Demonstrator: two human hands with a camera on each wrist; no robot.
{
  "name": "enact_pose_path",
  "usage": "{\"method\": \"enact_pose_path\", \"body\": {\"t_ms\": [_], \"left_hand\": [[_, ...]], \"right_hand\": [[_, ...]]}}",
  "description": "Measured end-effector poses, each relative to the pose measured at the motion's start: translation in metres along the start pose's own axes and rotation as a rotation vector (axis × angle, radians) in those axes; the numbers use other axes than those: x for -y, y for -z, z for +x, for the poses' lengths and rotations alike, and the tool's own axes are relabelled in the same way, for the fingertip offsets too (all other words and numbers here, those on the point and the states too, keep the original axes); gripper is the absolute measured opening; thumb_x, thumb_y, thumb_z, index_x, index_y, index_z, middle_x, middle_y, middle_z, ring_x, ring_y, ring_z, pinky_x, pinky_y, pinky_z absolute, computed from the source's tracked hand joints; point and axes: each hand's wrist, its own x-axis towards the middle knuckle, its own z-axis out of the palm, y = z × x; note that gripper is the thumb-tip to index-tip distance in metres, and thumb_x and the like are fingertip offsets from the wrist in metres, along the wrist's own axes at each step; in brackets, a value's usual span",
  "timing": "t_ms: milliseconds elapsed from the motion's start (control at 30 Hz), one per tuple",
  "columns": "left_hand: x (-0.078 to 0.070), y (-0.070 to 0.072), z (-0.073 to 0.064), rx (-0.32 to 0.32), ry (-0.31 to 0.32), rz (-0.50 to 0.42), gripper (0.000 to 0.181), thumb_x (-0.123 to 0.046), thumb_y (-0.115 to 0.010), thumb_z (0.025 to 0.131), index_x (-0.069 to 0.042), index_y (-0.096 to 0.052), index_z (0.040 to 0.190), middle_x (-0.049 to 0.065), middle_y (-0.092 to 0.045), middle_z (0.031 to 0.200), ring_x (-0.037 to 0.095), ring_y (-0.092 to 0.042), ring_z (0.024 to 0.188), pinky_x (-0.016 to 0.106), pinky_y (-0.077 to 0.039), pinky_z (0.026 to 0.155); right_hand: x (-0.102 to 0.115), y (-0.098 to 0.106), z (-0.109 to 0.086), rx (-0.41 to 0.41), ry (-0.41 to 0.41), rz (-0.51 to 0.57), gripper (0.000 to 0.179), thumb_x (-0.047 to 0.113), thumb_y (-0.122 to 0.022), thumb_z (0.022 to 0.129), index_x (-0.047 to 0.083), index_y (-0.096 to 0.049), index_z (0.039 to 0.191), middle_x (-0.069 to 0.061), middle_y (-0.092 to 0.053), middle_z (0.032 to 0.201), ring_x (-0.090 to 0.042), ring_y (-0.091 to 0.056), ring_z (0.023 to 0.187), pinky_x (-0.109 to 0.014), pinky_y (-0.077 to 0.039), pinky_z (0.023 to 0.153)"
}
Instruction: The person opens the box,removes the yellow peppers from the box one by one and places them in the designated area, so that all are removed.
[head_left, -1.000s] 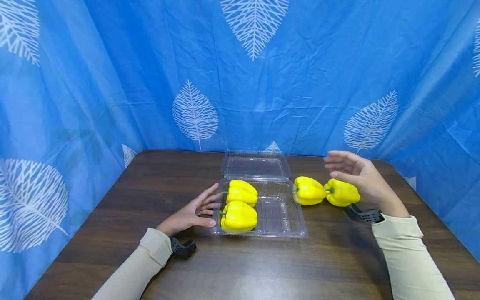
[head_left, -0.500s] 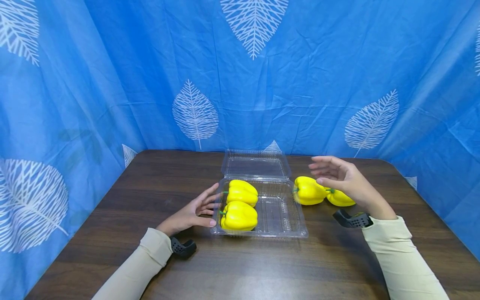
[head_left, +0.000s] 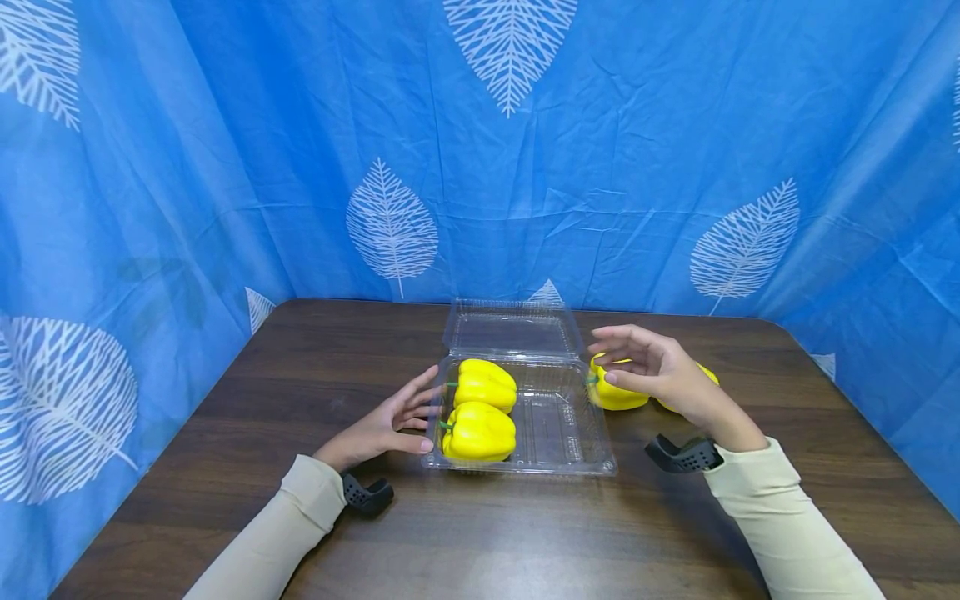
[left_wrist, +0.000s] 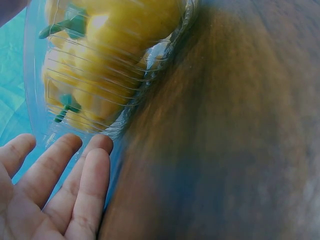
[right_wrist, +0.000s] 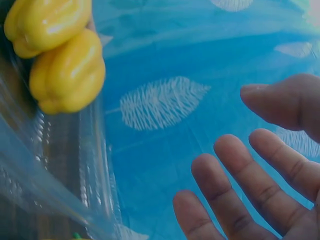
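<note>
A clear plastic clamshell container [head_left: 555, 429] sits mid-table, its lid [head_left: 513, 331] folded back. In its left half lie two yellow bell peppers, the front one [head_left: 478, 432] and the rear one [head_left: 485, 384], green stems pointing left. My left hand [head_left: 381, 427] rests against the container's left wall, fingers spread and fairly straight. To the container's right, my right hand [head_left: 667, 377] hovers, fingers loosely bent and holding nothing. Under it lies another bell pepper [head_left: 621, 398], partly covered by the hand. Behind the wrist, only slivers of a further pepper [head_left: 708, 373] show.
A dark wooden table [head_left: 360, 542] carries everything. Behind and at both sides hangs a blue curtain [head_left: 630, 125] with white leaf prints, close to the table's far edge. Each wrist wears a black strap mount, such as the right one [head_left: 682, 455].
My right hand has moved left and slightly down, from above the farther loose pepper to above the one nearer the container. My left hand, the container and the peppers have stayed put.
</note>
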Motion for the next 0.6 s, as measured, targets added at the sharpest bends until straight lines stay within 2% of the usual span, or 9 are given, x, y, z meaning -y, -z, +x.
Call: {"method": "enact_pose_path", "body": {"t_ms": [133,333,600], "left_hand": [[0.000,0.000,0.000,0.000,0.000,0.001,0.113,-0.032,-0.082,0.096,-0.012,-0.005,0.175,0.024,-0.022,0.177,0.048,-0.036,0.156,0.064,-0.035,0.124],[-0.001,0.001,0.000,0.002,0.011,-0.007,0.113,-0.031,-0.082,0.096,-0.014,-0.005,0.176,0.024,-0.022,0.177,0.047,-0.035,0.156,0.063,-0.035,0.124],[-0.003,0.002,0.000,0.009,0.017,-0.019,0.113,-0.030,-0.082,0.096,-0.014,-0.004,0.176,0.024,-0.022,0.177,0.048,-0.035,0.156,0.063,-0.035,0.124]], "right_hand": [[0.001,-0.009,0.002,0.013,-0.016,0.014,0.046,-0.003,-0.069,0.102,-0.001,-0.058,0.147,-0.003,-0.071,0.133,-0.022,-0.070,0.118,-0.024,-0.058,0.097],[0.006,-0.020,0.003,0.014,-0.046,0.007,0.048,0.002,-0.070,0.103,-0.003,-0.057,0.148,-0.019,-0.067,0.136,-0.020,-0.068,0.119,-0.026,-0.057,0.099],[0.007,-0.034,0.007,0.006,-0.049,0.032,0.047,0.000,-0.072,0.101,-0.006,-0.058,0.145,-0.030,-0.065,0.134,-0.033,-0.067,0.119,-0.026,-0.058,0.098]]}}
